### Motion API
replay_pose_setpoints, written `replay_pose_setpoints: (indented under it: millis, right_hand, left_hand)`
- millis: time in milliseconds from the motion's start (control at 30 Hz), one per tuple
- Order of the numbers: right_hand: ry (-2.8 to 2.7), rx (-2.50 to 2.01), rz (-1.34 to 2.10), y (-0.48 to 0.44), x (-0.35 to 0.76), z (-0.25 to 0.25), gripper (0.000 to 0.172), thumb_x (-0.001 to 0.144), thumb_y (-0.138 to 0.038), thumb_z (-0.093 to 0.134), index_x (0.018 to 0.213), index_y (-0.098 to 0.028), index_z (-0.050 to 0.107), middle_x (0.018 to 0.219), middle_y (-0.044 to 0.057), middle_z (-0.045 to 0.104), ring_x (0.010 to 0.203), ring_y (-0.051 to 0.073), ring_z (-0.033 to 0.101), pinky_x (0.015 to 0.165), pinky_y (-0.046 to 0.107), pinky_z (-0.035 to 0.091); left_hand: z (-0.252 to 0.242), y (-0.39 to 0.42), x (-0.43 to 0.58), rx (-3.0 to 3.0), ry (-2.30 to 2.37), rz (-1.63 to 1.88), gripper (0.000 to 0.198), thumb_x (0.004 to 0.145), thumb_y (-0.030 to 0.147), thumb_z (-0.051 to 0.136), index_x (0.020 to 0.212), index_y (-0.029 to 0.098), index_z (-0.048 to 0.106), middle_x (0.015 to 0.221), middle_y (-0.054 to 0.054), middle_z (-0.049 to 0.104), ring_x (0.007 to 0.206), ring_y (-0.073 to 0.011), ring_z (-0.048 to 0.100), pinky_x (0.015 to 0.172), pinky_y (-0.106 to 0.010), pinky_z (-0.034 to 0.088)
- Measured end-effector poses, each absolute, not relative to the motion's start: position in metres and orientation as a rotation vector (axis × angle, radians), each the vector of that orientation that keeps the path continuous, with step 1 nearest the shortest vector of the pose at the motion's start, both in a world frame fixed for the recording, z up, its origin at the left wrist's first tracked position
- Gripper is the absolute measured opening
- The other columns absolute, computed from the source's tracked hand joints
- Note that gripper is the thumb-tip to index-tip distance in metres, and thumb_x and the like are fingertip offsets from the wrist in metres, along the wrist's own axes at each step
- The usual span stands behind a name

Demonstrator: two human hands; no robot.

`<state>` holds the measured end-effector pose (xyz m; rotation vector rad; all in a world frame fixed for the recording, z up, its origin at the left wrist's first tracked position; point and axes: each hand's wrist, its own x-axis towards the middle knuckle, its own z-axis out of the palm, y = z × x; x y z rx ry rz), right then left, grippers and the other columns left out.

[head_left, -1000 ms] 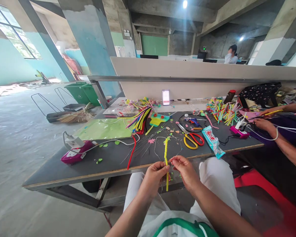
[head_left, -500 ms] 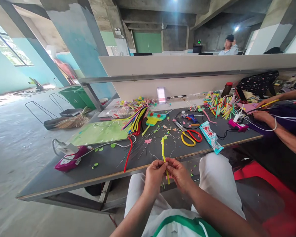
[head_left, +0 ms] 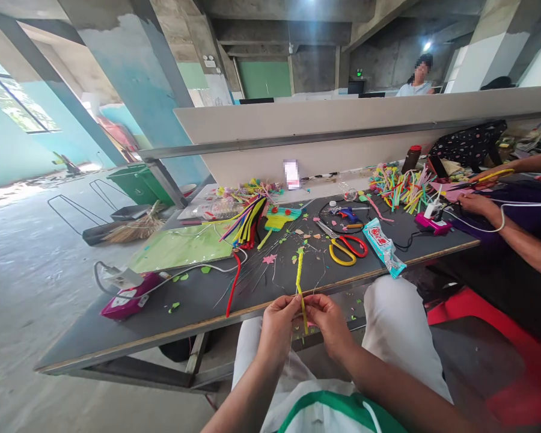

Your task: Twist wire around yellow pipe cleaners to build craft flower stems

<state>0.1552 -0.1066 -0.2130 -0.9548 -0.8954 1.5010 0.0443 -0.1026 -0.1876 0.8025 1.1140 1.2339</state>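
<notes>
The yellow strip point(head_left: 299, 272) is in your hands, at the near edge of the surface point(head_left: 198, 304). Its twisted upper length shows against the surface; its lower end hangs below your fingers, above the gap between your knees. Whether the upper part touches the surface cannot be told. Your left hand point(head_left: 276, 322) is closed in a pinch on the strip from the left. Your right hand point(head_left: 330, 320) is likewise narrowed to a pinch just beside it, apparently on the thin wire point(head_left: 323, 275) that meets your fingertips; the exact contact is too small to confirm.

Beyond the strip lies a pink scrap point(head_left: 269, 259), with green scraps and loose wires scattered about. To your right are the scissors point(head_left: 342, 249), blades partly spread, and next to them a blue wrapper point(head_left: 385, 248) reaching over the edge. To your left, a red strip point(head_left: 234, 284) runs to the edge; farther off are a green sheet point(head_left: 180, 248) and a purple power strip point(head_left: 130, 297).

Farther back stand a bundle of coloured strips point(head_left: 250, 221), a glue gun point(head_left: 349, 214), a lit phone point(head_left: 291, 174) and a heap of cut strips point(head_left: 399, 186). At far right, a co-worker's hands point(head_left: 480, 206) hold a yellow-handled tool at pink material.
</notes>
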Motion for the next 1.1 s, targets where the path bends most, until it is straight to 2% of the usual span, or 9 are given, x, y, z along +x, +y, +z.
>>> replay_pose_setpoints:
  millis: [133, 267, 400, 467, 600, 833, 900, 1100]
  right_hand:
    - [-0.961, -0.987, 1.422, -0.109, 0.156, -0.215, 0.015, 0.075, -0.031, 0.065, 0.085, -0.020, 0.063, 0.084, 0.002, 0.066, 0.078, 0.017, 0.060, 0.067, 0.027, 0.045]
    - [-0.923, -0.949, 1.481, -0.107, 0.158, -0.213, 0.013, 0.072, -0.028, 0.066, 0.080, -0.020, 0.060, 0.076, 0.000, 0.064, 0.072, 0.015, 0.060, 0.064, 0.026, 0.046]
    - [-0.811, -0.939, 1.651, -0.105, 0.161, -0.210, 0.021, 0.067, -0.026, 0.067, 0.083, -0.022, 0.055, 0.064, -0.004, 0.062, 0.058, 0.015, 0.061, 0.058, 0.027, 0.047]
    - [-0.794, -0.911, 1.675, -0.104, 0.162, -0.209, 0.024, 0.065, -0.024, 0.069, 0.084, -0.022, 0.055, 0.064, -0.005, 0.062, 0.054, 0.014, 0.061, 0.057, 0.027, 0.047]
    - [-0.772, -0.872, 1.687, -0.102, 0.163, -0.210, 0.029, 0.060, -0.027, 0.075, 0.081, -0.021, 0.056, 0.071, -0.003, 0.066, 0.057, 0.013, 0.062, 0.061, 0.027, 0.049]
    - [-0.815, -1.011, 1.652, -0.099, 0.166, -0.207, 0.026, 0.059, -0.028, 0.074, 0.080, -0.020, 0.059, 0.060, -0.005, 0.063, 0.054, 0.014, 0.062, 0.058, 0.028, 0.049]
    - [-0.829, -1.019, 1.652, -0.099, 0.167, -0.205, 0.025, 0.060, -0.026, 0.072, 0.082, -0.020, 0.060, 0.059, -0.005, 0.063, 0.054, 0.015, 0.063, 0.059, 0.029, 0.050]
    - [-0.847, -1.024, 1.646, -0.102, 0.171, -0.205, 0.027, 0.061, -0.025, 0.070, 0.086, -0.020, 0.061, 0.061, -0.003, 0.067, 0.056, 0.017, 0.066, 0.059, 0.031, 0.053]
  left_hand:
    - [-0.189, -0.104, 0.047, 0.870, 1.224, 1.296, 0.022, 0.068, 0.038, 0.070, 0.062, 0.018, 0.065, 0.057, 0.003, 0.060, 0.049, -0.0088, 0.049, 0.048, -0.020, 0.035]
    - [-0.193, -0.105, 0.052, 0.892, 1.218, 1.342, 0.020, 0.067, 0.036, 0.071, 0.059, 0.018, 0.065, 0.055, 0.003, 0.058, 0.052, -0.0098, 0.050, 0.051, -0.020, 0.036]
    - [-0.199, -0.105, 0.057, 0.844, 1.195, 1.319, 0.020, 0.068, 0.037, 0.069, 0.062, 0.019, 0.062, 0.055, 0.004, 0.056, 0.049, -0.0103, 0.048, 0.049, -0.021, 0.037]
    - [-0.200, -0.105, 0.058, 0.829, 1.181, 1.313, 0.020, 0.069, 0.037, 0.068, 0.062, 0.019, 0.062, 0.056, 0.004, 0.055, 0.049, -0.0103, 0.048, 0.049, -0.022, 0.038]
    - [-0.198, -0.105, 0.056, 0.855, 1.209, 1.311, 0.020, 0.069, 0.037, 0.068, 0.064, 0.019, 0.063, 0.058, 0.003, 0.058, 0.048, -0.0102, 0.049, 0.048, -0.021, 0.038]
    - [-0.190, -0.106, 0.044, 1.019, 1.294, 1.168, 0.028, 0.070, 0.044, 0.068, 0.066, 0.016, 0.064, 0.052, 0.003, 0.055, 0.042, -0.0067, 0.040, 0.042, -0.018, 0.030]
    - [-0.189, -0.107, 0.042, 1.012, 1.269, 1.140, 0.030, 0.070, 0.045, 0.068, 0.065, 0.016, 0.062, 0.051, 0.004, 0.053, 0.042, -0.0065, 0.041, 0.043, -0.018, 0.033]
    - [-0.187, -0.106, 0.037, 0.952, 1.132, 1.077, 0.034, 0.068, 0.047, 0.069, 0.071, 0.015, 0.061, 0.063, 0.001, 0.062, 0.053, -0.0116, 0.057, 0.054, -0.023, 0.046]
